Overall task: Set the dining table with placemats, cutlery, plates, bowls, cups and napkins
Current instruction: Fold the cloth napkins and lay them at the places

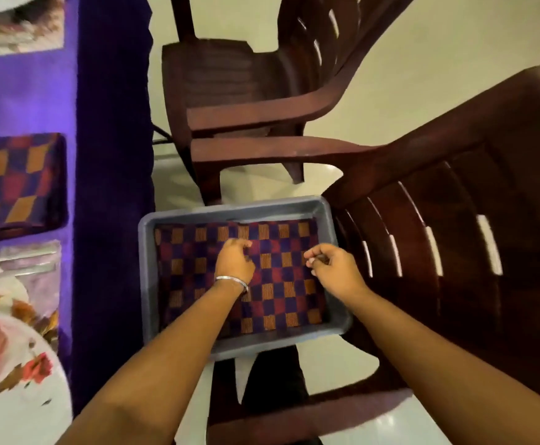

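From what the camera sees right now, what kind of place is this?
Most likely a home dining area. A table under a purple tablecloth holds a floral plate and a folded checkered napkin, brown plastic chairs stand beside it, and both hands reach into a grey tray of checkered cloth.

The grey tray (326, 216) looks like matt moulded plastic with smooth walls. Inside it lies a checked cloth (281, 284), woven, its orange squares finely ribbed. A folded checked napkin (18, 184) on the table seems the same soft fabric. The purple tablecloth (31, 101) appears matt and slightly fuzzy. Both brown chairs (455, 194) are smooth plastic with a dull sheen. The flowered plate (15, 380) looks glossy. A bangle (231, 281) on the left wrist shines like metal.
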